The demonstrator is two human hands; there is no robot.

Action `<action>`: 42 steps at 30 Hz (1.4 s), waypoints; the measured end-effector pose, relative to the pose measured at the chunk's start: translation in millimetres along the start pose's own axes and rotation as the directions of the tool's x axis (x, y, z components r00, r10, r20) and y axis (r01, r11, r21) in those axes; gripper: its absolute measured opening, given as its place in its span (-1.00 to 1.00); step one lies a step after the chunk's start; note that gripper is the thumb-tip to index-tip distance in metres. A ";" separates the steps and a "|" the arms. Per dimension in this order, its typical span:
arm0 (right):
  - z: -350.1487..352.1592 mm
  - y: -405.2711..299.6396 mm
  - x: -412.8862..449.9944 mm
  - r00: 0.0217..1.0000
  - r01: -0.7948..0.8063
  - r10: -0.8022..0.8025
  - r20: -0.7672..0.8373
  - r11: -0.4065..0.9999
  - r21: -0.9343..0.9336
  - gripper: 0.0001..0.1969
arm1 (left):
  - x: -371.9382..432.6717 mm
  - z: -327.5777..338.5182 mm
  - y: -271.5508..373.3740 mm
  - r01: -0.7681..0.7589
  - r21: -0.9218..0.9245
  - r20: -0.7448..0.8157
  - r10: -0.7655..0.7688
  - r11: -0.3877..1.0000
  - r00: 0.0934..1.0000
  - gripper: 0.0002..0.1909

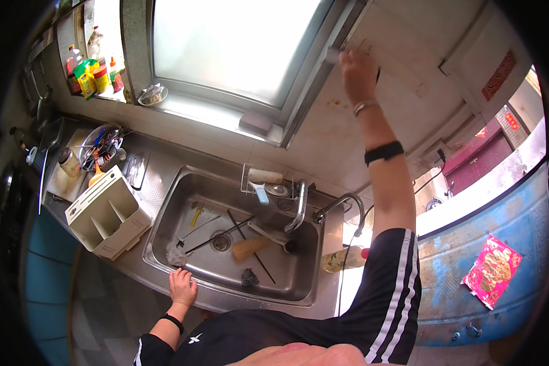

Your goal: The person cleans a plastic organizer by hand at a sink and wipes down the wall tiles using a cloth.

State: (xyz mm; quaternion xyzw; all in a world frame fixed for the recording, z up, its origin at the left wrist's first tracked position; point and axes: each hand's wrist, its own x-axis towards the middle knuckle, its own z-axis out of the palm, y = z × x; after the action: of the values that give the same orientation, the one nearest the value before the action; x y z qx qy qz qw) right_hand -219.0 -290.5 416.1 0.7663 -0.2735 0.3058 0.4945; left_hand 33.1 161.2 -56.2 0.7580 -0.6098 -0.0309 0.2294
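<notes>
My right hand (357, 75) is raised high at the wall beside the window frame (318, 68), its fingers closed on a small pale item that is blurred. At the front left edge of the stainless steel sink (318, 274) rests my left hand (183, 287), fingers apart and holding nothing. Just beyond it, a crumpled clear plastic bag (176, 254) lies in the basin. Also in the basin are a yellow-handled scraper (196, 217), dark sticks, a tan tapered piece (249, 247), a white-handled ladle (270, 234) and a dark scouring pad (249, 277).
A cream utensil holder (107, 219) stands left of the sink, near a bowl of utensils (101, 146). A wire rack (251, 176) and the faucet (297, 210) are behind the basin. At right are a bottle (343, 259) and a pink packet (493, 272) on a blue surface.
</notes>
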 end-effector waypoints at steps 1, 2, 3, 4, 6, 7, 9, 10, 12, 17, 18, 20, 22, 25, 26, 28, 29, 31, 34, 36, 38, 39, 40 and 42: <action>1.2 -4.8 -18.1 0.999 0.048 -0.048 0.010 0.999 0.009 -0.92 | -1.8 -1.1 -0.6 0.003 -0.001 -0.002 -0.003 1.000 1.000 -0.74; 2.4 -5.7 -37.0 0.995 0.096 -0.097 0.022 0.995 0.013 -0.91 | -3.0 -1.5 -1.1 0.002 -0.005 -0.003 -0.002 1.000 1.000 -0.75; 6.1 1.5 -59.3 0.998 0.014 -0.013 0.069 1.000 -0.013 -0.91 | -3.1 -1.3 -1.5 -0.005 -0.011 -0.005 0.004 1.000 1.000 -0.75; 6.1 13.8 -75.0 0.991 -0.066 0.070 0.111 0.997 -0.040 -0.91 | -2.4 -0.3 -1.4 -0.006 -0.012 -0.008 0.006 1.000 1.000 -0.75; -8.2 35.9 -86.8 0.907 -0.383 0.385 0.170 0.923 -0.044 -0.91 | -1.1 -0.4 -1.4 -0.006 -0.014 -0.013 0.006 1.000 1.000 -0.75; -14.1 48.8 -86.8 0.908 -0.381 0.384 0.169 0.923 -0.050 -0.91 | -0.6 -1.5 0.2 -0.005 -0.008 -0.012 0.005 1.000 1.000 -0.76; -19.1 71.0 -81.7 0.796 -0.575 0.588 0.144 0.809 -0.125 -0.89 | -0.1 -2.2 3.0 -0.010 0.000 -0.010 0.010 1.000 1.000 -0.77; -16.1 70.6 -76.0 0.825 -0.537 0.546 0.145 0.837 -0.100 -0.88 | 1.0 -2.0 2.4 -0.006 0.008 -0.008 0.006 1.000 1.000 -0.76; -2.5 48.5 -56.8 0.854 -0.474 0.477 0.208 0.878 -0.069 -0.86 | 0.6 -3.1 1.4 -0.004 0.025 -0.003 0.004 1.000 1.000 -0.76; 5.6 -10.9 6.9 0.849 -0.497 0.462 0.258 0.863 0.092 -0.85 | -1.6 2.4 -1.4 -0.020 0.024 -0.014 0.020 1.000 1.000 -0.77; 1.5 -13.5 12.9 0.796 -0.580 0.535 0.284 0.809 0.101 -0.84 | -3.8 1.1 -1.4 -0.020 0.025 -0.011 0.020 0.999 1.000 -0.77; -9.5 5.1 5.8 0.793 -0.586 0.542 0.278 0.804 0.100 -0.81 | -3.9 -1.2 -2.1 -0.018 0.020 -0.002 0.018 1.000 1.000 -0.77; -13.1 27.1 -10.0 0.766 -0.625 0.594 0.247 0.778 0.068 -0.76 | -3.8 -2.0 -0.8 -0.007 0.007 0.002 0.007 1.000 1.000 -0.76; -25.7 57.8 -46.0 0.630 -0.761 0.726 0.278 0.648 0.032 -0.68 | -2.5 -0.4 -1.4 -0.008 0.000 -0.004 0.008 1.000 1.000 -0.76; -32.8 68.4 -53.8 0.629 -0.760 0.726 0.279 0.650 0.022 -0.68 | 0.0 0.1 -0.2 -0.022 -0.003 -0.005 0.021 1.000 1.000 -0.76; -40.7 76.9 -59.4 0.543 -0.819 0.782 0.306 0.573 -0.012 -0.65 | 0.5 -2.4 1.3 -0.012 0.012 0.003 0.012 1.000 1.000 -0.76; -35.6 78.4 -61.1 0.539 -0.820 0.784 0.308 0.572 -0.019 -0.65 | 1.6 -3.4 2.9 -0.012 0.030 0.008 0.012 0.999 1.000 -0.76; -20.3 81.9 -58.5 0.604 -0.772 0.762 0.234 0.633 -0.067 -0.67 | 3.0 -4.0 6.4 -0.016 0.030 0.018 0.015 0.999 1.000 -0.77; -8.9 55.1 -37.5 0.727 -0.631 0.621 0.291 0.773 -0.074 -0.72 | 0.6 -2.7 3.3 0.012 0.070 0.035 -0.014 0.997 0.999 -0.78; -16.9 39.9 -19.8 0.729 -0.630 0.612 0.305 0.775 -0.049 -0.74 | -0.6 -2.5 3.1 0.008 0.075 0.044 -0.011 0.997 0.999 -0.78; -16.9 40.8 -17.6 0.772 -0.594 0.579 0.264 0.804 -0.026 -0.67 | -0.4 -2.5 3.0 0.004 0.081 0.056 -0.009 0.997 0.998 -0.79; -11.5 49.6 -23.9 0.767 -0.599 0.583 0.266 0.800 -0.026 -0.67 | -0.1 0.2 2.9 -0.004 0.075 0.046 0.000 0.997 0.999 -0.79; -5.2 66.2 -36.6 0.757 -0.605 0.589 0.284 0.795 -0.037 -0.66 | -0.7 1.5 1.7 -0.013 0.065 0.039 0.010 0.998 0.999 -0.79; -6.4 103.4 -67.8 0.712 -0.643 0.627 0.315 0.763 -0.065 -0.62 | 2.6 -0.2 3.6 -0.017 0.066 0.034 0.015 0.998 0.999 -0.79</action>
State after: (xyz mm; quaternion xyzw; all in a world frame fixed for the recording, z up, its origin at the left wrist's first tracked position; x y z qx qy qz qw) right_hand -339.8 -314.1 429.1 0.6764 -0.5883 0.3356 0.2895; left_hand 30.6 158.2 -54.1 0.7595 -0.6203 -0.0215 0.1945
